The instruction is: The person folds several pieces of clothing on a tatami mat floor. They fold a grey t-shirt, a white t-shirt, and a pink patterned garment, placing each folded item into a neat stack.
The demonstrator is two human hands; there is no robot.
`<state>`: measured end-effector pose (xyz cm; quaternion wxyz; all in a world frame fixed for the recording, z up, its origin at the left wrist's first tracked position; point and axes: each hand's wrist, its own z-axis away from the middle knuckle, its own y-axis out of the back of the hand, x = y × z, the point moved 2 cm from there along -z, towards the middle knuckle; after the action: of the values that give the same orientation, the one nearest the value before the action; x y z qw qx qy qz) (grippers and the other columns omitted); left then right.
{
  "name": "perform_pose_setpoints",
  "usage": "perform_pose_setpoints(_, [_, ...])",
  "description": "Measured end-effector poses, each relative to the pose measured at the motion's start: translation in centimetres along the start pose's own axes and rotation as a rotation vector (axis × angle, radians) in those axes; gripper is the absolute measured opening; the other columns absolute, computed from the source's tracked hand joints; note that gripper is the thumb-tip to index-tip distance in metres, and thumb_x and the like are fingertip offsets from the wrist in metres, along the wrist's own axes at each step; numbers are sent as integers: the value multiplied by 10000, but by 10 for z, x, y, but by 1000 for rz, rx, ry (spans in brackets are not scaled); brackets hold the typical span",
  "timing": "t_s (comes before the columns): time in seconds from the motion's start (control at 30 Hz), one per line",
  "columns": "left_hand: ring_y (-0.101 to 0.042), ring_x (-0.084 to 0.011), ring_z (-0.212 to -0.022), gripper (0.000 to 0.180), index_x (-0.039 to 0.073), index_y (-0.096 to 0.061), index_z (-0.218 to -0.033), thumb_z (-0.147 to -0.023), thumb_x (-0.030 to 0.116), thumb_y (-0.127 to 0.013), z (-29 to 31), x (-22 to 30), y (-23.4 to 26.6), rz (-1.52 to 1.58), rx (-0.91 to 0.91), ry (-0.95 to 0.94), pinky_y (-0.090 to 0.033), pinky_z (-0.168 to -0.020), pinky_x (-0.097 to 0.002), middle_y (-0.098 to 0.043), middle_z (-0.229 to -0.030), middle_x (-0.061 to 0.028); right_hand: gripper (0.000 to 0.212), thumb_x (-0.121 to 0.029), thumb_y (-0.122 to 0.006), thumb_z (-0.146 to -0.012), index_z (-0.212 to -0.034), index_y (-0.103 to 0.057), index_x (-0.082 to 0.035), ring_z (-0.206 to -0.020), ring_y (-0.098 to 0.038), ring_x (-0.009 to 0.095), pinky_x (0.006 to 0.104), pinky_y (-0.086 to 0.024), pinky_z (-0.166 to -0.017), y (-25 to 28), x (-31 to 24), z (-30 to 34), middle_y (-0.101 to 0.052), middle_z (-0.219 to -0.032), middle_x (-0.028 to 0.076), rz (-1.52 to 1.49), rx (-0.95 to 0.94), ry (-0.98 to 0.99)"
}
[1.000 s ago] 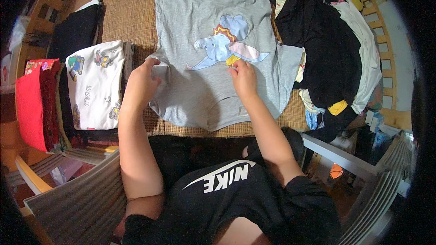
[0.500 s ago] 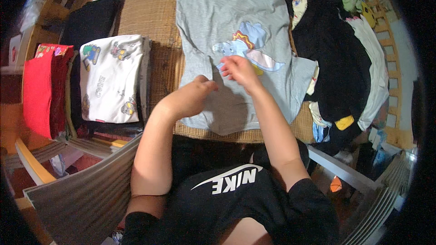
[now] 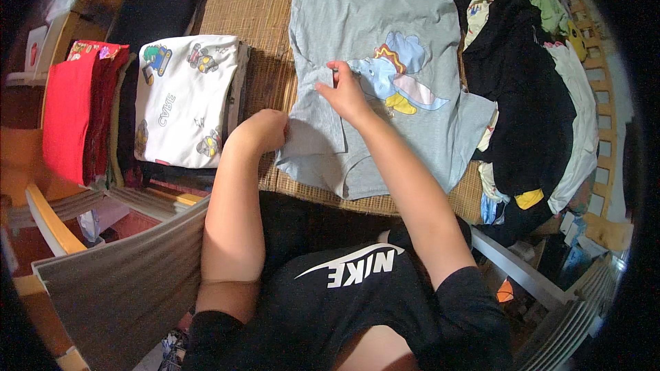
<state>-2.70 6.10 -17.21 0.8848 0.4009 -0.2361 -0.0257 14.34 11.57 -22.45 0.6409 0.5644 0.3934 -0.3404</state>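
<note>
A light grey-blue T-shirt (image 3: 385, 0) lies spread on a woven mat, its neckline toward me and a blue cartoon elephant print (image 3: 395, 72) on its front. My left hand (image 3: 260, 130) is closed at the shirt's left edge, beside the sleeve (image 3: 313, 130); its fingertips are mostly hidden, though it seems to grip the sleeve's edge. Above the left part of the shirt, just left of the print, is my right hand (image 3: 342, 95), thumb and forefinger apart with nothing visible between them.
To the left stand a folded white garment with vehicle prints (image 3: 182, 99), folded red clothes (image 3: 69, 117) and a folded black garment (image 3: 155, 14). A loose heap of black clothes (image 3: 519, 89) lies on the right, with white and green pieces around it. The woven mat (image 3: 230, 0) extends beneath.
My left hand has moved left to the shirt's edge by the sleeve. My right hand has shifted left off the print. The whole view has swung slightly, moving things rightward in it.
</note>
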Motion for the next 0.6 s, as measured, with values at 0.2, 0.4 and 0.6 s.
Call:
perform_pose_setpoints(0.2, [-591,-317,-802,290,9,-616,-836,-617,186,-684,-1,4,-17,-29,-296,-26,-465,-709,-370,-619,-832,-169,683,-197,-643,-728,-1244,-229,-23,-881,-562,363,387,-438,-764,14,-22,55,-579,-908,225,222,-209,-129])
perform_pose_setpoints(0.4, [-601,-298,-763,279,50,-642,-844,-600,180,-677,2,17,-25,-89,-129,-59,-470,-691,-371,-627,-817,-153,572,-163,-575,-777,-1241,-261,-47,-831,-553,400,440,-438,-714,17,-24,61,-567,-901,248,272,-129,-115])
perform_pose_setpoints(0.6, [-596,-301,-713,187,46,-640,-771,-628,166,-626,-4,33,-24,-13,-247,-150,-461,-650,-374,-626,-762,-147,544,-193,-575,-786,-1233,-295,-63,-796,-567,369,437,-447,-681,30,-6,71,-579,-885,207,442,-84,-3])
